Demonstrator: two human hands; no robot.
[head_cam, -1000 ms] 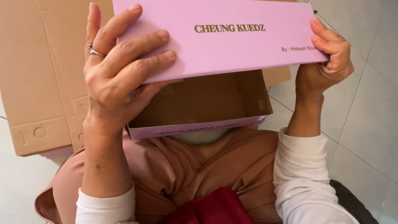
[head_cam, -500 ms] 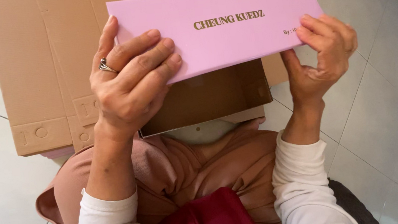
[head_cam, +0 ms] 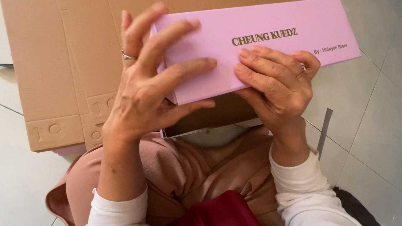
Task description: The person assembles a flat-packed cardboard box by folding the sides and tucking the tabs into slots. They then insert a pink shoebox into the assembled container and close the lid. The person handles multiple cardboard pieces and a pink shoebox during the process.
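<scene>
Both hands gripped pink box lid (head_cam: 273, 32): left hand (head_cam: 157, 90) at near end, right hand (head_cam: 279, 80) pressing front edge. Lid partly over brown tray (head_cam: 211, 117), above lap; not seated yet. Flattened cardboard (head_cam: 71, 57) on floor.

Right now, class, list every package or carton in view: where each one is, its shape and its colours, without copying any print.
Pink box: long flat rectangular carton with dark print on top and a brown inside, held over the lap by the left hand and right hand.
Flattened cardboard cartons: brown sheets with flaps and creases, stacked on the pale tiled floor behind the box.
</scene>
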